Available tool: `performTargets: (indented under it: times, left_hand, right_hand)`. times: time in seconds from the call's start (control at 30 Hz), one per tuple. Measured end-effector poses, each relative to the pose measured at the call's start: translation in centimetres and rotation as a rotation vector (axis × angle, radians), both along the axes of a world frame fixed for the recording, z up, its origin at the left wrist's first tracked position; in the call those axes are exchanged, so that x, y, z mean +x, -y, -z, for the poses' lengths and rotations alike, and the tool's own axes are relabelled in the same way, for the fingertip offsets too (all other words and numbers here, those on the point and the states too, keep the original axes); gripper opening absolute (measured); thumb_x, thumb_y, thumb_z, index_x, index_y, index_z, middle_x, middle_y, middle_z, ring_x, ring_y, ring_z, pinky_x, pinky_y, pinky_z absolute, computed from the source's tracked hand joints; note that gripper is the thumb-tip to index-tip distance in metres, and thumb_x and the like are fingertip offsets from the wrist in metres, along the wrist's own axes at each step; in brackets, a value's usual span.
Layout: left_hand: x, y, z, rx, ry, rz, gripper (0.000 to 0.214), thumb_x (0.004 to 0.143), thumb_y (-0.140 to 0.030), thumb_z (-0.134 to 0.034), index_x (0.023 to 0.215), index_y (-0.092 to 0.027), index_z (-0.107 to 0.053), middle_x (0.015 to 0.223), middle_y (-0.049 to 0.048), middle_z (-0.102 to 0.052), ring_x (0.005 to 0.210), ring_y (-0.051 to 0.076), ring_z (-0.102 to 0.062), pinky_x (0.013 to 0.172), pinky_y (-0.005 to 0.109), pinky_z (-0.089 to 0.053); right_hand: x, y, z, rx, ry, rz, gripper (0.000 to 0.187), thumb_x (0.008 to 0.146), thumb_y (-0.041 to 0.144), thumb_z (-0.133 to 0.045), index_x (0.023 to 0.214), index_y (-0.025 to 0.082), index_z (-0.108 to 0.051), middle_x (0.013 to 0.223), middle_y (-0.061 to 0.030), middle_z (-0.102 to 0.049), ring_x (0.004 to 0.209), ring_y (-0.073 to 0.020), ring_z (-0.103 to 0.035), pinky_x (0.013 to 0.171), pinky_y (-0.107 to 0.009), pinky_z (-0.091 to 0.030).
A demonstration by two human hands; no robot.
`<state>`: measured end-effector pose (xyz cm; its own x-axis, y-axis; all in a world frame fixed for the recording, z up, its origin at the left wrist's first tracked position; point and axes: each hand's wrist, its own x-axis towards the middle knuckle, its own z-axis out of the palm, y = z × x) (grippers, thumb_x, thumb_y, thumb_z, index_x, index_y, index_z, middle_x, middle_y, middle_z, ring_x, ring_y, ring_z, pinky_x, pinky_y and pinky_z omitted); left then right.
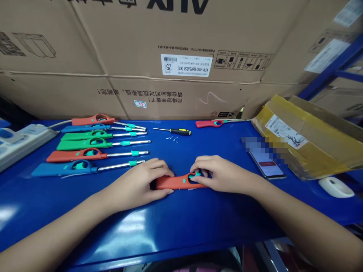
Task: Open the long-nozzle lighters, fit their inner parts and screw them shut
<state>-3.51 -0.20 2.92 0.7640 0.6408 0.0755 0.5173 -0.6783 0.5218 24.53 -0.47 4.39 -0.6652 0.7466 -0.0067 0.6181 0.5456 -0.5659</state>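
Note:
An orange gas lighter body (172,183) with a teal trigger lies across the blue table in front of me. My left hand (147,181) is closed round its left end, thumb along the near side. At the trigger opening, the fingers of my right hand (215,173) pinch the other end of the body. That hand covers the right tip, so I cannot see whether a metal tube is there. Left of my hands lie several long-necked lighters in a column, the nearest a blue lighter (53,169), with an orange lighter (68,155) just beyond it.
A black-and-yellow screwdriver (180,132) lies behind my hands, beside a few tiny pale slivers. A red lighter (208,124) rests near the cardboard backing (127,49). On the right are a phone (266,164), a yellow-taped box (312,139) and a white device (336,187). A power strip (22,141) stands left.

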Motion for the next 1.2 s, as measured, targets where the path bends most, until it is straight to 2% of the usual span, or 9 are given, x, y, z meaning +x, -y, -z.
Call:
performTargets:
  times: [0.17, 0.33, 0.5, 0.63, 0.73, 0.83, 0.97, 1.07, 1.2]
  left_hand:
    - [0.5, 0.4, 1.1, 0.006, 0.111, -0.006, 0.02, 0.092, -0.024, -0.066, 0.112, -0.024, -0.066, 0.107, 0.0018, -0.066, 0.099, 0.018, -0.06, 0.085, 0.03, -0.048]
    - [0.9, 0.6, 1.4, 0.008, 0.189, -0.019, 0.019, 0.09, -0.019, -0.066, 0.109, -0.022, -0.065, 0.103, 0.0019, -0.065, 0.096, 0.016, -0.059, 0.083, 0.028, -0.049]
    - [1.2, 0.6, 1.2, 0.032, 0.218, -0.006, 0.02, 0.089, -0.018, -0.067, 0.109, -0.02, -0.065, 0.102, 0.003, -0.066, 0.094, 0.016, -0.06, 0.082, 0.028, -0.05]
    - [1.2, 0.6, 1.2, 0.021, 0.222, -0.032, 0.021, 0.091, -0.023, -0.068, 0.112, -0.02, -0.067, 0.102, 0.0042, -0.065, 0.093, 0.016, -0.062, 0.082, 0.027, -0.052]
    - [1.1, 0.7, 1.1, 0.027, 0.238, -0.059, 0.022, 0.092, -0.026, -0.068, 0.114, -0.02, -0.068, 0.104, 0.005, -0.066, 0.093, 0.016, -0.064, 0.081, 0.026, -0.053]
    - [1.2, 0.7, 0.9, 0.044, 0.298, -0.121, 0.02, 0.094, -0.028, -0.067, 0.112, -0.02, -0.07, 0.102, 0.0048, -0.069, 0.089, 0.015, -0.066, 0.077, 0.025, -0.054]
    - [1.6, 0.2, 0.7, -0.007, 0.421, -0.278, 0.016, 0.096, -0.032, -0.064, 0.101, -0.022, -0.076, 0.097, 0.0032, -0.073, 0.087, 0.016, -0.068, 0.079, 0.026, -0.056]
    - [1.8, -0.2, 1.2, -0.096, 0.477, -0.406, 0.021, 0.097, -0.037, -0.063, 0.094, -0.021, -0.076, 0.093, 0.0026, -0.075, 0.084, 0.016, -0.069, 0.076, 0.027, -0.058]
    - [1.6, -0.5, 2.5, -0.228, 0.516, -0.457, 0.03, 0.095, -0.042, -0.064, 0.116, -0.021, -0.07, 0.113, 0.0057, -0.074, 0.096, 0.019, -0.072, 0.083, 0.031, -0.061]
  right_hand:
    - [0.8, -0.6, -0.2, -0.007, -0.134, 0.059, 0.011, 0.094, 0.025, -0.064, 0.094, 0.018, -0.073, 0.087, -0.0008, -0.07, 0.071, -0.01, -0.058, 0.064, -0.023, -0.043]
    - [1.6, -1.3, 0.2, 0.041, -0.086, 0.105, 0.013, 0.096, 0.017, -0.057, 0.093, 0.019, -0.069, 0.092, -0.0021, -0.071, 0.084, -0.0135, -0.062, 0.077, -0.027, -0.046]
    - [1.5, -1.5, 1.6, 0.095, -0.036, 0.083, 0.007, 0.093, 0.019, -0.061, 0.088, 0.019, -0.066, 0.098, -0.0043, -0.065, 0.094, -0.0164, -0.06, 0.086, -0.032, -0.046]
    - [1.6, -1.1, 0.4, 0.143, -0.145, 0.119, 0.011, 0.097, 0.028, -0.059, 0.094, 0.019, -0.066, 0.101, -0.0044, -0.063, 0.096, -0.0158, -0.059, 0.089, -0.031, -0.047]
    - [2.0, -0.7, -1.1, 0.003, -0.134, -0.052, 0.025, 0.093, 0.038, -0.067, 0.111, 0.021, -0.066, 0.106, -0.0032, -0.066, 0.091, -0.0144, -0.061, 0.083, -0.028, -0.049]
    - [2.3, -0.5, -1.8, 0.016, -0.095, -0.144, 0.022, 0.096, 0.032, -0.064, 0.116, 0.022, -0.067, 0.109, -0.0051, -0.068, 0.097, -0.0159, -0.063, 0.088, -0.03, -0.05]
    - [2.2, -0.7, -1.4, 0.121, -0.145, -0.088, 0.016, 0.1, 0.028, -0.056, 0.102, 0.021, -0.071, 0.103, -0.0057, -0.07, 0.094, -0.0158, -0.066, 0.086, -0.03, -0.051]
    - [2.0, -1.1, -0.8, 0.145, -0.156, -0.043, 0.019, 0.097, 0.032, -0.063, 0.11, 0.02, -0.07, 0.106, -0.0061, -0.073, 0.096, -0.0169, -0.068, 0.088, -0.029, -0.051]
    - [1.6, -2.0, 0.6, 0.227, -0.129, 0.146, 0.019, 0.099, 0.024, -0.055, 0.101, 0.019, -0.073, 0.098, -0.0055, -0.077, 0.089, -0.0163, -0.07, 0.083, -0.029, -0.051]
